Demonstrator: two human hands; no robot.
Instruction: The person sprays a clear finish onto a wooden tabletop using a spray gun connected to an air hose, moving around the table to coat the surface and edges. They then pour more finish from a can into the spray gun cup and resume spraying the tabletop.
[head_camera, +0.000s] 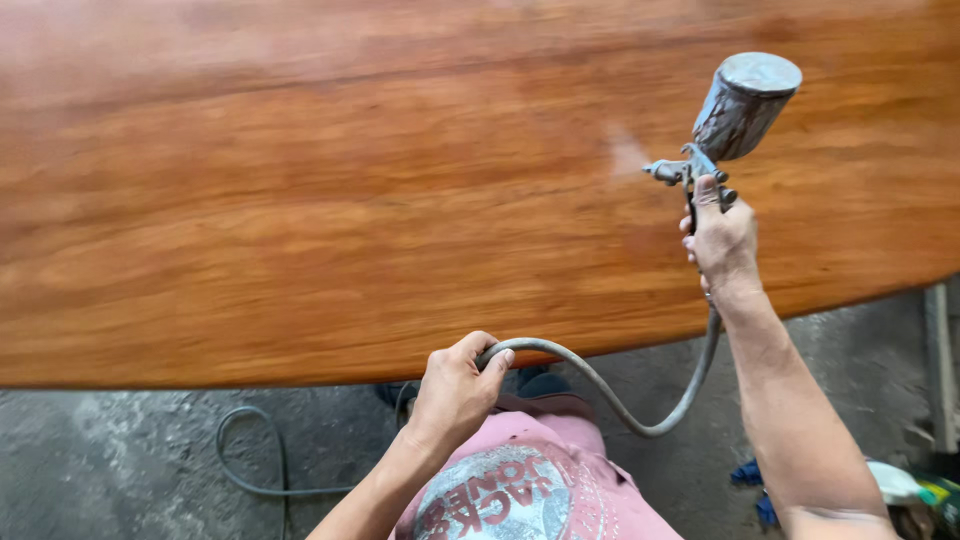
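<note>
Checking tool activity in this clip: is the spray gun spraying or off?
Spraying. A pale mist shows at the nozzle of the spray gun, held in the right hand over the wooden tabletop.

Grey concrete floor (120, 450), blue cloth (745, 472) & pink shirt (560, 470) below

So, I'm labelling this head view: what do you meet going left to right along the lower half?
Hose loop on the floor → left hand gripping the air hose → right hand holding the spray gun.
</note>
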